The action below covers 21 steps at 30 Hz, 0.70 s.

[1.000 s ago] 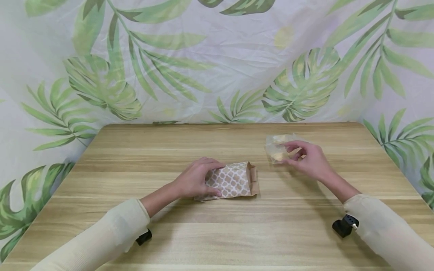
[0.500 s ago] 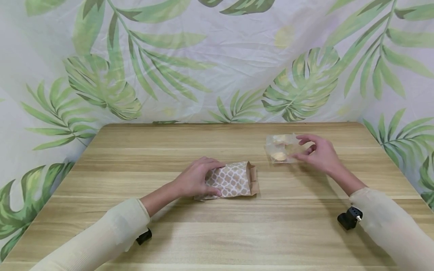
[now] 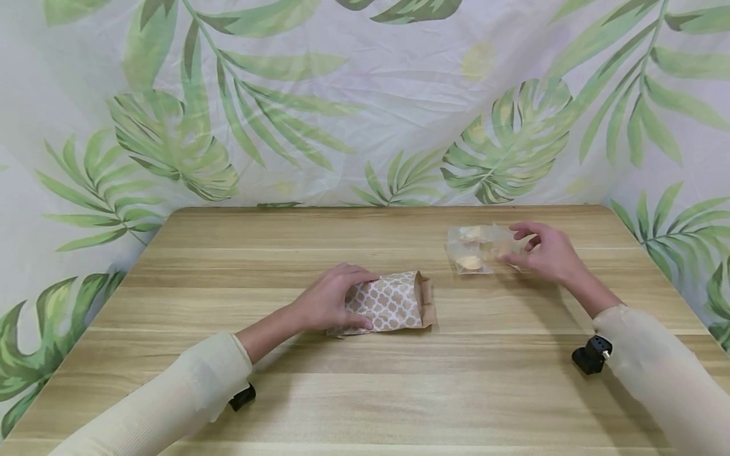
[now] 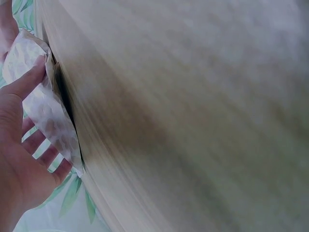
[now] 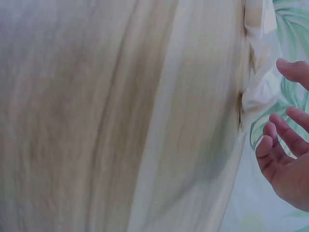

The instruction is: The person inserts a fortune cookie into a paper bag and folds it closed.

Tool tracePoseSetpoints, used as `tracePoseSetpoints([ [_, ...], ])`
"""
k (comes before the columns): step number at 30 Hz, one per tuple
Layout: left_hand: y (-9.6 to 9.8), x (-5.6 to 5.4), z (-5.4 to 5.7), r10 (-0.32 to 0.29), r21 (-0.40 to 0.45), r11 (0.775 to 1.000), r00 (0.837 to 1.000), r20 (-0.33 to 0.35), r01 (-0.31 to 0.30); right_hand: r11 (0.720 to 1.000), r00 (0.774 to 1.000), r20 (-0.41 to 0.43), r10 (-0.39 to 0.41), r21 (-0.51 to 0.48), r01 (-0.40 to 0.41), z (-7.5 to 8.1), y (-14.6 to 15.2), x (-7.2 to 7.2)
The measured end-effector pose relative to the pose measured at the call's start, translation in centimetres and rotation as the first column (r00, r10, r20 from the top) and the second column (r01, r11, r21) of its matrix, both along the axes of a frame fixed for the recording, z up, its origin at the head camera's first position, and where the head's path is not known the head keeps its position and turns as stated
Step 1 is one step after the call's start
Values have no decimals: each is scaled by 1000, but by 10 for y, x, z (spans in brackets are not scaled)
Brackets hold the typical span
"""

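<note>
In the head view my left hand grips a brown paper bag with a white lattice pattern. The bag lies on its side, its mouth towards the right. Thumb and fingers span its closed end in the left wrist view, where the bag shows at the left edge. My right hand is over the right end of a group of clear packets with pale round biscuits inside. Its fingers are loosely bent, thumb apart, with nothing between them in the right wrist view; the packets show just beyond the fingertips.
Everything lies on a wood-grain table. A leaf-printed cloth hangs behind its far edge. Black wrist cameras sit under both sleeves, the right camera close above the tabletop.
My right hand has moved right across the packets, uncovering the left biscuits and reaching the packets at the right. The left hand and the paper bag have stayed put.
</note>
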<state>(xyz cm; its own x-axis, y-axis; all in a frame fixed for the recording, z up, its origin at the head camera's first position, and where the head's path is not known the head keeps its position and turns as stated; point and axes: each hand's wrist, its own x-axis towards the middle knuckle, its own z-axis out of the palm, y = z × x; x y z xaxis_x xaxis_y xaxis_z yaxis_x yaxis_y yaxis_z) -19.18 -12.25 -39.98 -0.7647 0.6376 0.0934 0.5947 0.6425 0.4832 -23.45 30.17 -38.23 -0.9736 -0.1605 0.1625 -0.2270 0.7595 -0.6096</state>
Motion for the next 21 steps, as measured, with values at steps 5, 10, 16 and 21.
tracePoseSetpoints([
  [5, 0, 0, 0, -2, 3, 1000, 1000, -6, 2, 999, 999, 30, 36, 30, -37, -2, 8, -6],
  [10, 0, -1, -1, -5, 3, 1000, 1000, -13, 5, 996, 993, 101, 67, 58, -74, -5, 14, -11],
  [16, -1, -2, -2, -9, 6, 1000, 1000, -11, 9, 993, 979, 184, 84, 67, -98, -5, 19, -16],
  [21, -1, -2, -2, -8, 9, 1000, 1000, -3, 8, 990, 968, 231, 95, 77, -116, -5, 23, -18],
])
